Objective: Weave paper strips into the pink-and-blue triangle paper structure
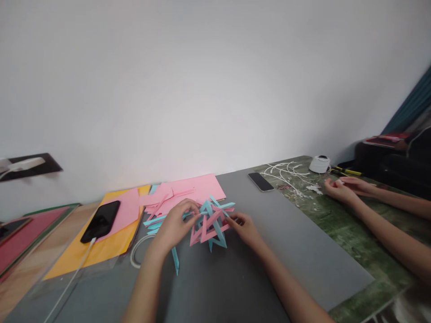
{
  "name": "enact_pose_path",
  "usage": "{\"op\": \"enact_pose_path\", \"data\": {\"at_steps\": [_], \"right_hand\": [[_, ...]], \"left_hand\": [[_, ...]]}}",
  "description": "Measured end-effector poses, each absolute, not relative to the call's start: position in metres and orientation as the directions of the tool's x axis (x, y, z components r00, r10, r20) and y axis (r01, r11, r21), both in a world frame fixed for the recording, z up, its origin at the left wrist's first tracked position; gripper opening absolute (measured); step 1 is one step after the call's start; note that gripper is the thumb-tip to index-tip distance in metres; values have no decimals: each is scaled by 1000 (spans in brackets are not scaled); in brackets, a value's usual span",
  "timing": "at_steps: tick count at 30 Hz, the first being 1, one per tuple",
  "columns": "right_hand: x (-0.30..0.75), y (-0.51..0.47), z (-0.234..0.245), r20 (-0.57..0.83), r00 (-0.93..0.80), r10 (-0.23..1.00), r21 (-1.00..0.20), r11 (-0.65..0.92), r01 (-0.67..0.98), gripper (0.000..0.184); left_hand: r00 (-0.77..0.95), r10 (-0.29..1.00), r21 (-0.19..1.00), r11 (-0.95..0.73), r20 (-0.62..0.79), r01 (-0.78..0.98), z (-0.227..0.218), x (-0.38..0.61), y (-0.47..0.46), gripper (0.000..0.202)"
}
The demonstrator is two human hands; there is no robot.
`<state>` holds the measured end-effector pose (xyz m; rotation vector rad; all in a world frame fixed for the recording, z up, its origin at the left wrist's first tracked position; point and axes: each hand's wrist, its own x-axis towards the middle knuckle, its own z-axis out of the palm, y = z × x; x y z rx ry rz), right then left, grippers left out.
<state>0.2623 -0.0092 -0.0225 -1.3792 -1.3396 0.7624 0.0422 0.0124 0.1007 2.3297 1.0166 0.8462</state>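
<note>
A spiky paper model (213, 224) of interlocked pink and blue folded strips stands on the grey mat (296, 251). My left hand (175, 224) grips its left side, fingers curled round a blue strip. My right hand (245, 228) pinches a pink strip on its right side. Loose blue strips (155, 223) lie under my left hand, and one blue strip (175, 261) lies beside my left wrist. Pink paper sheets (193, 188) lie just behind the model.
A black phone (101, 220) on a cable rests on orange paper (97, 249) at the left. Another phone (261, 181) lies further right. Another person's hands (343, 188) work on the green surface (353, 242) among white scraps (286, 172). A white round object (319, 164) is behind.
</note>
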Motion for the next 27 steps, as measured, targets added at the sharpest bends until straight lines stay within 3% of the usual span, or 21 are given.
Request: {"op": "enact_pose_path", "data": {"at_steps": [9, 13, 18, 23, 27], "right_hand": [[265, -9, -21, 200, 180, 963, -944, 140, 300, 38], [264, -8, -21, 188, 169, 967, -952, 137, 272, 39], [266, -8, -18, 203, 192, 960, -976, 182, 120, 55], [269, -10, -13, 278, 244, 929, -951, 231, 204, 32], [267, -11, -10, 312, 224, 923, -937, 259, 234, 23]], "left_hand": [[465, 787, 654, -605, 405, 455, 100, 37, 17, 10], [445, 829, 687, -542, 340, 485, 100, 37, 18, 13], [422, 849, 709, -508, 317, 489, 99, 37, 20, 16], [385, 862, 741, -489, 330, 460, 94, 37, 24, 15], [377, 866, 771, -477, 330, 422, 90, 38, 28, 17]]}}
